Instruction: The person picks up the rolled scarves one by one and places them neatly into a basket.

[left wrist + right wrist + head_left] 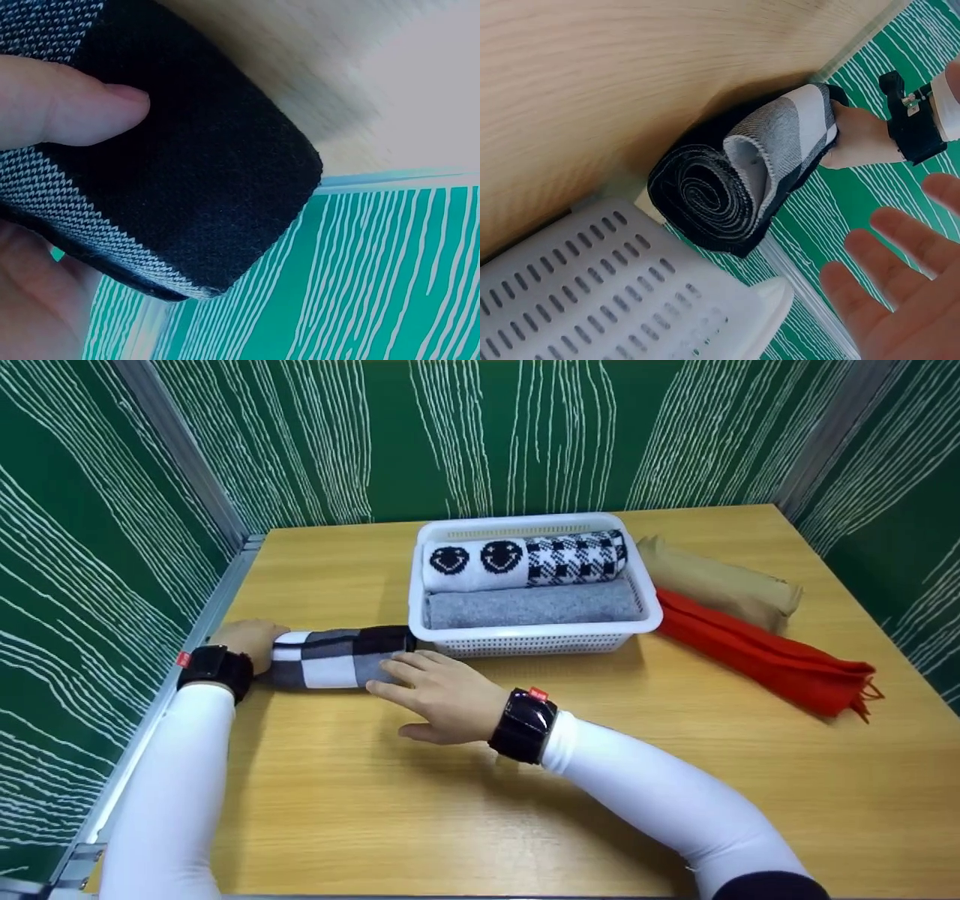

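A rolled checked scarf in black, white and grey lies left of the white basket. My left hand grips its left end; in the left wrist view the thumb lies on top of the black part and the palm side is below. At the other end is my right hand, fingers spread and fairly straight, holding nothing. The right wrist view shows these fingers apart from the scarf's spiral end, where a loose flap stands slightly away from the roll.
The white perforated basket holds a grey rolled cloth and a black-and-white patterned roll. Right of it lie a folded red fringed scarf and a tan cloth roll. Green panels bound the wooden table.
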A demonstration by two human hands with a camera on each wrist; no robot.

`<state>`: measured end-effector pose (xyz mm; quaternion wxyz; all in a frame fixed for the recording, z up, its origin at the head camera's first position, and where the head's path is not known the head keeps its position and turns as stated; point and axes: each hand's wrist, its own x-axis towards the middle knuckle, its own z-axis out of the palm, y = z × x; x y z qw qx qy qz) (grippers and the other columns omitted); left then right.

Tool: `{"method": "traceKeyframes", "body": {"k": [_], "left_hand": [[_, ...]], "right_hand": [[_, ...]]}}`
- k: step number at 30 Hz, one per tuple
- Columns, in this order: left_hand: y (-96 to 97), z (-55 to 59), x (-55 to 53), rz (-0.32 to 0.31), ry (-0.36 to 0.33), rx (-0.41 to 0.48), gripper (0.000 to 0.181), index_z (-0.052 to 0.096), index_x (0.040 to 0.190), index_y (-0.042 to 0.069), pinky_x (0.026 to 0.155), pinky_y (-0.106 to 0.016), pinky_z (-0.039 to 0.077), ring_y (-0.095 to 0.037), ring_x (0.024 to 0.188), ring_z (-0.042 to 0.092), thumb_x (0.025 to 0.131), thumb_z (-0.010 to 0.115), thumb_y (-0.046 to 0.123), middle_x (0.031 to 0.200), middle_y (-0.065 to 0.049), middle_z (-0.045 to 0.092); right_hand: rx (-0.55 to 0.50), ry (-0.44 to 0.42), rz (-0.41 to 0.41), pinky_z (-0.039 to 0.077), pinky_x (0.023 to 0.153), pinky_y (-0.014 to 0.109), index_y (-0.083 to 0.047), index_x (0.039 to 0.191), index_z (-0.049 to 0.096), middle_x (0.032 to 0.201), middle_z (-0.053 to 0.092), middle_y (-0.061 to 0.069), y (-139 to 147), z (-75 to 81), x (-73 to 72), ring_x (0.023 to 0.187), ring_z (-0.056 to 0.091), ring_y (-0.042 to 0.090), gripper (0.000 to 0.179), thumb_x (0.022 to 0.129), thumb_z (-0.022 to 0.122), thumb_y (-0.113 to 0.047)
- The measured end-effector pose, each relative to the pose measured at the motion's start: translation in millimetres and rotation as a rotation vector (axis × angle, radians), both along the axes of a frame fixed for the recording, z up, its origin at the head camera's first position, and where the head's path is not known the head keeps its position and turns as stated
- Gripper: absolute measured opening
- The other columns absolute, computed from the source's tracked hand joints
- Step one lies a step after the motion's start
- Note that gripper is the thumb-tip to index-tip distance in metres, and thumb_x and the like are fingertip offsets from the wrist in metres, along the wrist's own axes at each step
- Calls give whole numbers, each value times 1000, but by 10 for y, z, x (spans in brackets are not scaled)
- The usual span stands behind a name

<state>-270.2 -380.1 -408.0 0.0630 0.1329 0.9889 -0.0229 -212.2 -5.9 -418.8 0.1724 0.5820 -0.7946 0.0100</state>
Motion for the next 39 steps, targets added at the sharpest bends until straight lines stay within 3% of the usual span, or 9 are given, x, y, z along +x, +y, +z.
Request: {"method": "traceKeyframes", "body": {"k": [9,17,29,39], "left_hand": [[23,-14,44,-15,20,-2,31,75,107,8,89,-67,58,-48,104,74,84,64,-9,109,-22,78],[18,-35,42,-42,30,-8,33,77,104,11,86,-64,58,-44,100,75,82,64,-10,104,-18,79],[58,-70,53,-71,45,-23,38,76,112,10,95,-68,57,-49,110,73,83,62,-11,115,-18,79],[88,-90,79,-88,42,-51,39,75,119,7,100,-67,56,-49,113,72,86,64,-10,116,-20,78]], "right_hand": [[4,-54,-33,41,129,50,-18,162,51,164,53,16,-134,8,-67,153,50,37,73,101,74,-50],[-7,-48,-50,43,127,51,-16,162,50,163,53,19,-216,-34,-135,152,51,39,76,99,76,-50],[-37,-106,-79,46,125,49,-14,162,49,160,54,15,-318,-165,-257,148,53,35,78,98,78,-48],[-12,-158,-164,48,123,48,-14,166,43,162,51,15,-459,-216,-323,150,51,35,84,99,76,-52]]}}
